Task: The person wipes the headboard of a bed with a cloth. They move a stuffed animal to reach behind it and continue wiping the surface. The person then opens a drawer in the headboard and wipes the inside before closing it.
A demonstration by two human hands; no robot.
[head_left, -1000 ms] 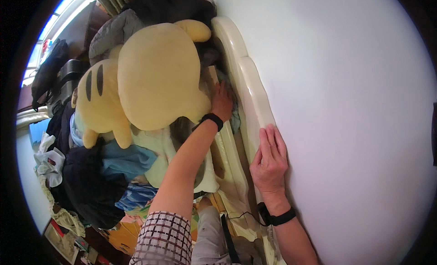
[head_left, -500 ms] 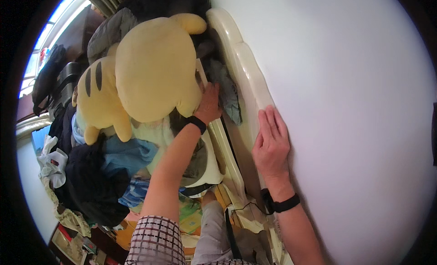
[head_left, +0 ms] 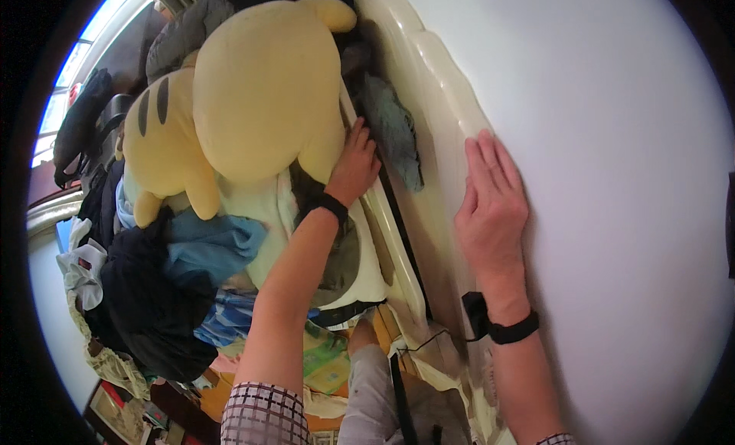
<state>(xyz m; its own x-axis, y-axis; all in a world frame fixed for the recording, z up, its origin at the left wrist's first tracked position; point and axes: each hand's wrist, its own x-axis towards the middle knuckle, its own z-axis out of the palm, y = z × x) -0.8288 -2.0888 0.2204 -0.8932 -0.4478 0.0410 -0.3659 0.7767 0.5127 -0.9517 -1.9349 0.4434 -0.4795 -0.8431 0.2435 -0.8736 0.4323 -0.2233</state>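
Note:
My left hand (head_left: 355,166), with a black band on its wrist, lies with fingers stretched along the cream bed rail (head_left: 396,269), beside a large yellow plush toy (head_left: 268,93). To its right, my right hand (head_left: 494,196) rests on the curved top of a glossy cream headboard (head_left: 436,93), close to the white wall. Its fingers are extended and held together; the fingertips' undersides are hidden. A dark gap runs between rail and headboard. A crumpled grey-blue cloth (head_left: 394,131) hangs there, just past my left fingers.
A second, striped yellow plush (head_left: 172,131) leans against the large one. Dark clothes (head_left: 145,307) and a blue garment (head_left: 214,246) are heaped on the left. The white wall (head_left: 628,215) bounds the right side. A thin black cable (head_left: 425,342) crosses near my right wrist.
My right hand and the headboard have shifted rightward, and my hands are farther apart. The dark gap beside the rail shows more. My left fingers now stretch out along the rail.

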